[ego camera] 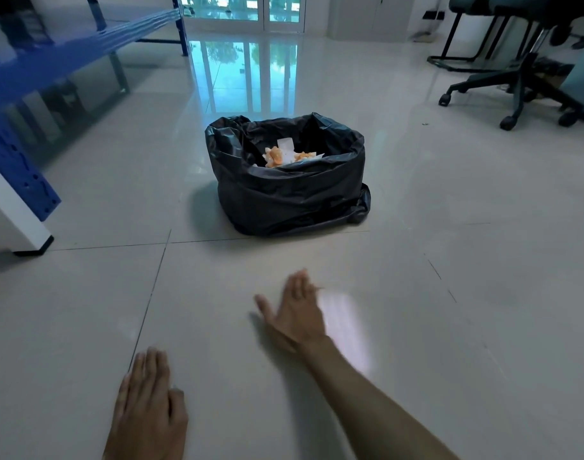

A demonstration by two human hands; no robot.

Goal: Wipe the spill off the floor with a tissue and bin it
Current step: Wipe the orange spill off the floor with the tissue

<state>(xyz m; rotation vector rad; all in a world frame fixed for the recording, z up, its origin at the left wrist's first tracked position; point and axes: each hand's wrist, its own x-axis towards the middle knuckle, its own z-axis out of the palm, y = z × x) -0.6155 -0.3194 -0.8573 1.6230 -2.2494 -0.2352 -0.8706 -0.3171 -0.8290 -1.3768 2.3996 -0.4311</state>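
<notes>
Both hands are low in the frame with nothing in them: the left hand lies flat on the floor at lower left, fingers straight and close together, and the right hand, blurred, reaches forward just below centre with its fingers spread and relaxed, thumb out to the left, forearm running down to the lower right corner

Glossy pale floor tiles fill most of the frame, with dark grout lines crossing below the middle and glass doors at top centre mirrored in the shine

A blue metal shelving rack takes the upper left, its white leg ending in a black foot at the left edge

Dark wheeled office chairs stand at upper right

A bin lined with a black bag sits on the floor at centre, well apart from both hands

Inside it, near the rim, lie crumpled white tissues stained orange

No spill can be made out on the tiles near the hands
</notes>
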